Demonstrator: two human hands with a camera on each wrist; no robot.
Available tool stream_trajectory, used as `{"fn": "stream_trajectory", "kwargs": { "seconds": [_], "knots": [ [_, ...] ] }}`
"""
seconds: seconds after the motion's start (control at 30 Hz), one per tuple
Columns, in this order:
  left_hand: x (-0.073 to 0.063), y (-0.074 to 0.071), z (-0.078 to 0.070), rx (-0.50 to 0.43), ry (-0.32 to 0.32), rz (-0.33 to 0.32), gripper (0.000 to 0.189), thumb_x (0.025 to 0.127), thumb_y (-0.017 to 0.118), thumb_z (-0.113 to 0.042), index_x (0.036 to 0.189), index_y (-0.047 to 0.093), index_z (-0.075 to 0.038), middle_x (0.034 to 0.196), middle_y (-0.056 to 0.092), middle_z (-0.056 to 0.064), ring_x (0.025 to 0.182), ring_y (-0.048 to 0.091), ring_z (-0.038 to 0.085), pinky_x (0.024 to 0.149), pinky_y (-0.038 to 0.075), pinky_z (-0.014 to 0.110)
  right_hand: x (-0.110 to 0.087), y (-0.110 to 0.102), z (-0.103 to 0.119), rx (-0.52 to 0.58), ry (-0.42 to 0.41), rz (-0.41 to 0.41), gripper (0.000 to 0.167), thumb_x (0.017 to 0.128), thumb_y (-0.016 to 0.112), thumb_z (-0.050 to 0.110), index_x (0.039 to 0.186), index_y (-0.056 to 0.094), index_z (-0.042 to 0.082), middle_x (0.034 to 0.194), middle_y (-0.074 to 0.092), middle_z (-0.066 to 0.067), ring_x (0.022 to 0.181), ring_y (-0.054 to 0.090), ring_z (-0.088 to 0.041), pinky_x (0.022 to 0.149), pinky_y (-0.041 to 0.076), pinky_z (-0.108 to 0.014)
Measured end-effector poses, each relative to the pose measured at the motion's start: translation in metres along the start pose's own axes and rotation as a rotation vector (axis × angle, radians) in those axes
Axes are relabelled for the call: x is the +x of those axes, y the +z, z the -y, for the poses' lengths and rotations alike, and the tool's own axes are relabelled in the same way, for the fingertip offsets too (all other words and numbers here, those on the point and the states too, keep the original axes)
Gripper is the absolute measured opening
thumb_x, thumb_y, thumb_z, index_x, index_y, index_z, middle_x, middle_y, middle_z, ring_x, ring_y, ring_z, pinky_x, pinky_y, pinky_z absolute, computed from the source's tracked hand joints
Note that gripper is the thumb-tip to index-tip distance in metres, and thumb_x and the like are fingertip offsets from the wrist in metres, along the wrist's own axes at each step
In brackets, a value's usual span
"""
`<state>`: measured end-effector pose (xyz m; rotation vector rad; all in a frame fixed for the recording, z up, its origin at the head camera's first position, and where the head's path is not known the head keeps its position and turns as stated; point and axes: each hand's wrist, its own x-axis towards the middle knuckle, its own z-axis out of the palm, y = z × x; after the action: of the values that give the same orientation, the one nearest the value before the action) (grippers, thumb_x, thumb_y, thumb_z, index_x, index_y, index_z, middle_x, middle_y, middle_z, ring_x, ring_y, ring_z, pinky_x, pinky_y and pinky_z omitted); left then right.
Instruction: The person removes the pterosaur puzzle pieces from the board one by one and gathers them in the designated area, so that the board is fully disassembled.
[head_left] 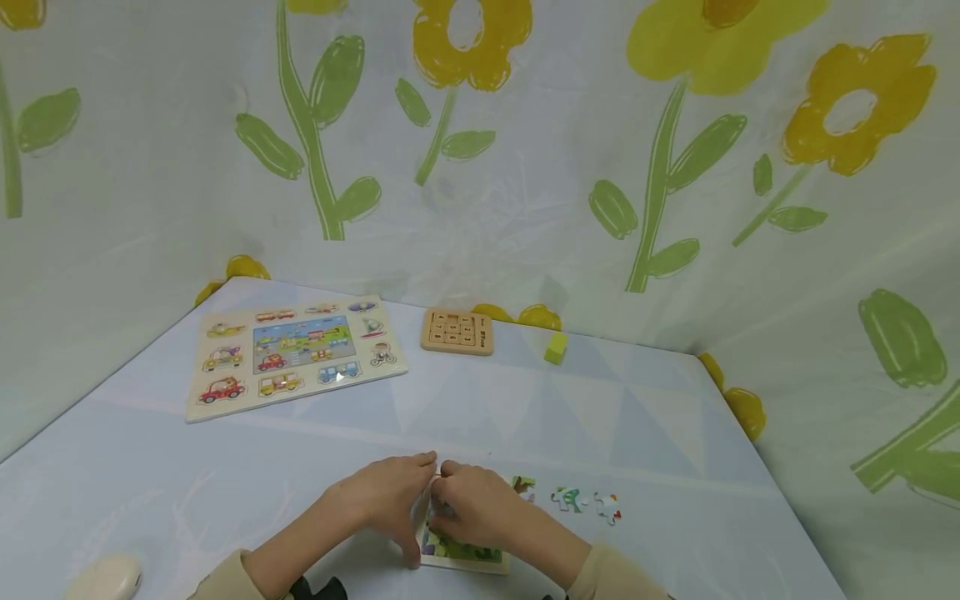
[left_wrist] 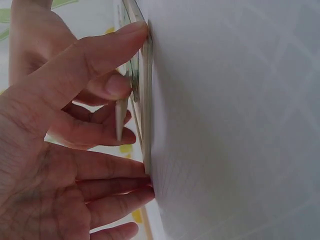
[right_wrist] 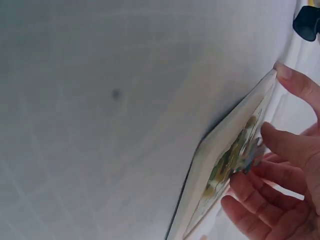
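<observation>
A small jigsaw puzzle board (head_left: 465, 565) with a pale frame lies on the table in front of me, partly hidden by both hands. My left hand (head_left: 392, 497) holds its left side, thumb at the near corner and fingertips at the far one. Over the board, my right hand (head_left: 480, 506) pinches a jigsaw piece (right_wrist: 253, 154) between thumb and fingers; the left wrist view shows this piece edge-on, tilted above the board. Green and brown picture parts fill the near part of the board. Loose jigsaw pieces (head_left: 570, 499) lie to the right of the board.
A large vehicle peg puzzle (head_left: 292, 392) lies at the back left. A wooden number slide puzzle (head_left: 457, 333) and a yellow-green block (head_left: 556, 347) are near the back edge. At the front left is a white rounded object (head_left: 105, 577). A flowered curtain (head_left: 525, 208) surrounds the table.
</observation>
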<state>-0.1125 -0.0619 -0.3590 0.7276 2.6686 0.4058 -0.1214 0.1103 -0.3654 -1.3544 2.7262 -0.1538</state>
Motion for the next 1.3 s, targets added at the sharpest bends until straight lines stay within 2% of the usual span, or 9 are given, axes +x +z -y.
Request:
{"fn": "stream_trajectory", "kwargs": {
  "seconds": [0.13,0.2,0.4,0.77,1.1,1.3],
  "knots": [
    [0.000,0.000,-0.001,0.001,0.001,-0.010,0.109,0.053,0.093,-0.043,0.141,0.045,0.000,0.149,0.042,0.016,0.134,0.046,0.029,0.107,0.044,0.043,-0.002,-0.003,-0.002,-0.008,-0.012,-0.046,0.022,0.087,0.071,0.026,0.103,0.070,0.011,0.083,0.056,0.005,0.060,0.042,0.003,0.052,0.035,-0.006],
    [0.000,0.001,-0.001,0.007,-0.002,-0.010,0.109,0.053,0.093,-0.043,0.141,0.045,0.000,0.149,0.043,0.016,0.134,0.046,0.030,0.107,0.045,0.043,-0.004,-0.006,-0.004,0.021,-0.017,-0.064,0.025,0.088,0.070,0.024,0.108,0.070,0.009,0.086,0.057,0.003,0.062,0.044,0.003,0.054,0.037,-0.006],
    [0.002,0.001,-0.001,0.016,-0.014,-0.011,0.107,0.053,0.093,-0.044,0.139,0.047,0.000,0.149,0.044,0.014,0.133,0.048,0.029,0.106,0.045,0.043,-0.016,-0.018,-0.014,0.112,-0.012,-0.095,0.020,0.087,0.071,0.019,0.102,0.071,0.005,0.085,0.056,0.001,0.063,0.045,0.002,0.056,0.039,-0.006],
    [0.002,0.003,-0.001,0.031,0.001,-0.032,0.109,0.051,0.093,-0.044,0.138,0.047,0.002,0.147,0.046,0.014,0.132,0.048,0.030,0.108,0.044,0.042,-0.042,-0.023,-0.033,0.144,0.042,-0.066,0.009,0.086,0.072,0.018,0.089,0.071,0.009,0.077,0.056,0.005,0.062,0.045,0.002,0.055,0.041,-0.008],
    [0.002,0.003,0.000,0.039,0.006,-0.035,0.112,0.051,0.093,-0.045,0.140,0.045,0.003,0.147,0.045,0.014,0.133,0.047,0.029,0.109,0.043,0.043,-0.063,-0.022,-0.044,0.140,0.028,-0.061,0.007,0.083,0.074,0.016,0.086,0.070,0.011,0.074,0.050,0.007,0.062,0.040,0.003,0.055,0.038,-0.008],
    [0.001,0.003,-0.001,0.026,0.015,-0.031,0.109,0.052,0.093,-0.044,0.139,0.047,0.002,0.147,0.046,0.014,0.133,0.048,0.029,0.108,0.043,0.043,-0.073,-0.019,-0.049,0.119,0.024,-0.059,0.011,0.083,0.075,0.015,0.092,0.072,0.010,0.077,0.050,0.007,0.064,0.040,0.004,0.056,0.039,-0.008]
  ]
}}
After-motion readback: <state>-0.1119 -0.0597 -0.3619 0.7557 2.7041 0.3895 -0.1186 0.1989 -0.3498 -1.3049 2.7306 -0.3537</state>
